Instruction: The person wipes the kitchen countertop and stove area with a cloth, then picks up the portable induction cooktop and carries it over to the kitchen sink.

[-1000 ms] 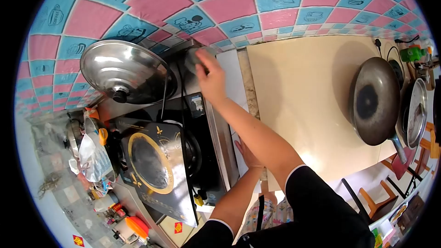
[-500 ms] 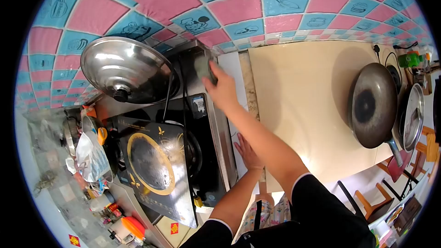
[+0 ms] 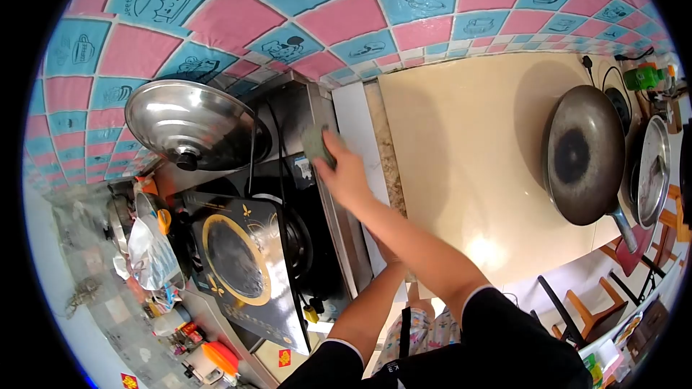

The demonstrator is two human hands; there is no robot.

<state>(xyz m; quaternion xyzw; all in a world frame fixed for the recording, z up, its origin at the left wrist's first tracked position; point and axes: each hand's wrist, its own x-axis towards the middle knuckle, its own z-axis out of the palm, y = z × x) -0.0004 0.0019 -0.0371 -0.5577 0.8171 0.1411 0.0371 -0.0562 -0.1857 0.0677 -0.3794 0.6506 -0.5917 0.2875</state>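
My right hand [image 3: 344,173] is closed on a grey-green cloth or pad [image 3: 318,145], which touches the metal rim of the black gas stove [image 3: 317,230] near its back corner. My left hand [image 3: 387,251] is low at the counter edge, mostly behind my right forearm, with its fingers hidden. A black induction cooktop [image 3: 238,256] with a gold ring lies tilted across the stove. Behind it a large steel lid [image 3: 191,126] leans by the wall, and black cords run down beside it.
On the beige counter at right stand a dark wok [image 3: 585,155] and another lid [image 3: 652,173]. A pink and blue tiled wall [image 3: 346,18] runs along the back. Plastic bags [image 3: 151,252] and pots crowd the left. Wooden chairs [image 3: 595,310] are at lower right.
My right hand has moved with the cloth from the back corner toward the front along the stove's rim. My left hand, whose spread fingers showed before, is now mostly covered by my right forearm.
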